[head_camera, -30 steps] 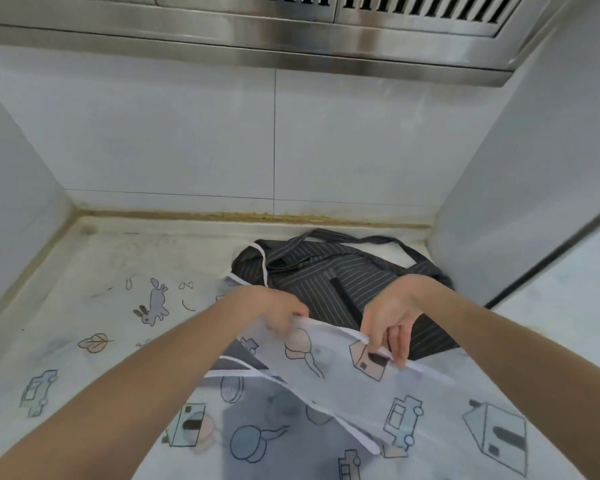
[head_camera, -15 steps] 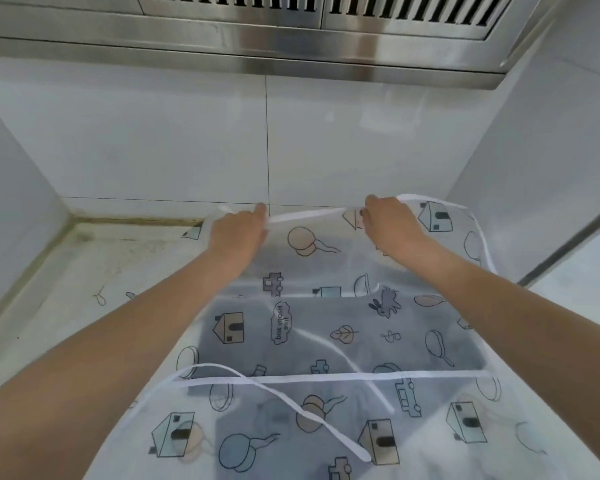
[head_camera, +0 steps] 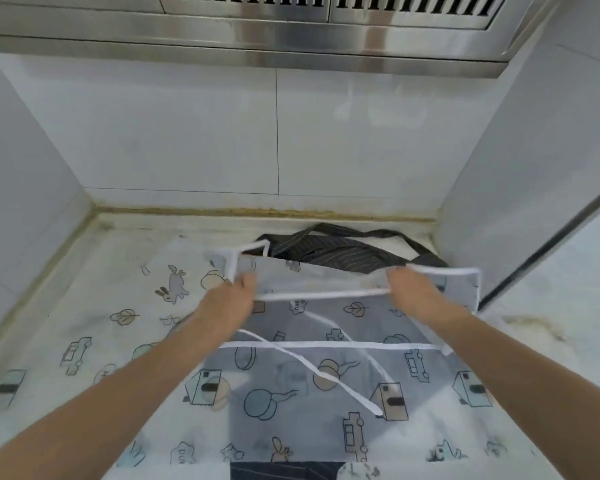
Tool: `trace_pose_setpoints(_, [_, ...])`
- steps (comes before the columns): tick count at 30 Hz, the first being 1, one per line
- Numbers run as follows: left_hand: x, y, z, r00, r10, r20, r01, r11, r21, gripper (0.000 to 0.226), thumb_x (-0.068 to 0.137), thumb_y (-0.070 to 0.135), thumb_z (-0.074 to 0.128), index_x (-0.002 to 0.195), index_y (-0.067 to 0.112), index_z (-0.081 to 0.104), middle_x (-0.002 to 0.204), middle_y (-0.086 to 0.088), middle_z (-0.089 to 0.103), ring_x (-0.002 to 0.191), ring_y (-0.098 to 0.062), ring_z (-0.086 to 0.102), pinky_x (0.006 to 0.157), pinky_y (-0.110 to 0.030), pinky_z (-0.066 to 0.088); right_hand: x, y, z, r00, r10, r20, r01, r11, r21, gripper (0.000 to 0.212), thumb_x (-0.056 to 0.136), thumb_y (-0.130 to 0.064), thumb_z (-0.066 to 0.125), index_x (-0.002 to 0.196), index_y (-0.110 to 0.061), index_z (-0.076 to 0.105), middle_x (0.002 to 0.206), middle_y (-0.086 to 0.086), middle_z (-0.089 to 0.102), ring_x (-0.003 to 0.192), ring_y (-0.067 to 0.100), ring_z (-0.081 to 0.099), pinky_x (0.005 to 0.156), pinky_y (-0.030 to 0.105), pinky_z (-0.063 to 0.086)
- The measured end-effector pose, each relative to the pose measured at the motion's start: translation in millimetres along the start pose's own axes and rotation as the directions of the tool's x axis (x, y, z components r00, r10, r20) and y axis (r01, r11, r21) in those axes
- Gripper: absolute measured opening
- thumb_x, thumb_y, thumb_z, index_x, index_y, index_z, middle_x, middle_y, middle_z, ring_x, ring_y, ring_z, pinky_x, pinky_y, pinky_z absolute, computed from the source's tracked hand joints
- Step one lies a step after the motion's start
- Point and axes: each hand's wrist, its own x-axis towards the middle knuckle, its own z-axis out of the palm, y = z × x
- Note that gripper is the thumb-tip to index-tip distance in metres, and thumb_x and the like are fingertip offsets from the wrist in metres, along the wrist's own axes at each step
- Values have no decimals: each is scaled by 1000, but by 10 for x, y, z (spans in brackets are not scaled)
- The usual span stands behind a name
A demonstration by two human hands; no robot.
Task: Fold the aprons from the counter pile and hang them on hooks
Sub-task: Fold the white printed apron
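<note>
Apron, the see-through printed one, lies spread on the tabletop with its far edge lifted. The fingers of the left hand and right hand are curled, pinching its white trim. I'd say folding is under way; next, bring that edge over squarely. A dark striped apron lies bunched at the far wall, under a steel hood.
</note>
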Motion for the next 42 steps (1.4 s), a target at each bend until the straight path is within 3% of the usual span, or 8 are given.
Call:
trace_pose_setpoints(3, [-152,186,500,978,17,206,-29,998,55,32,97,4,37,129,2,31,123,-13,55,112,-30,57,84,-33,50,-135,-136,227,939,-8,343,-6,999,40,27,96,-8,43,120,-3,54,120,13,59,110,26,58,88,30,45])
trace_pose_setpoints(15, [-315,-248,758,867,-102,487,23,986,165,30,95,5,47,124,6,54,123,-8,59,113,-23,58,91,-27,46,-364,-982,448,769,-154,620,173,984,31,21,92,-11,52,109,-2,61,67,0,43,58,15,44,65,27,43])
trace_pose_setpoints(18, [-421,-419,746,847,-116,518,-19,969,248,30,93,4,47,121,9,57,120,-3,60,111,-19,59,87,-25,46,-394,-1243,354,675,-189,713,228,973,41,12,88,-18,61,90,-6,58,73,2,50,66,20,51,70,32,44])
trace_pose_setpoints(24, [-57,-513,132,920,-120,372,50,980,194,28,94,8,44,119,11,56,97,1,59,93,-19,59,74,-27,43,-233,-942,-202,554,-79,829,-20,994,108,49,90,-6,60,134,6,44,106,17,68,86,23,70,80,34,57])
trace_pose_setpoints(29, [262,-626,-492,945,-306,-119,265,925,-273,33,94,11,45,124,0,39,106,-16,50,77,-32,53,58,-33,35,125,-334,-690,960,94,264,-158,960,232,10,89,3,52,98,0,54,80,9,62,59,17,61,51,25,48])
trace_pose_setpoints(33, [231,-17,-366,886,4,-463,-183,922,-341,35,84,-1,54,119,-1,47,125,-18,43,65,-27,53,46,-31,37,324,-181,-664,966,174,-189,-121,958,260,23,93,3,40,110,2,56,107,21,62,98,33,59,71,33,44])
trace_pose_setpoints(37, [401,909,82,759,604,-242,-638,764,-96,51,87,-4,49,136,4,41,138,-16,40,120,-32,42,90,-39,43,378,-142,-637,960,111,-256,-32,956,293,19,94,1,43,107,1,58,101,22,62,82,31,55,65,30,37])
trace_pose_setpoints(42, [758,1625,243,748,659,-79,-663,740,-112,67,92,-3,43,149,18,16,156,-6,11,138,-28,17,108,-41,26,400,-99,-604,982,-76,-174,119,960,254,22,98,-6,38,90,-7,59,90,12,60,87,29,57,64,29,39])
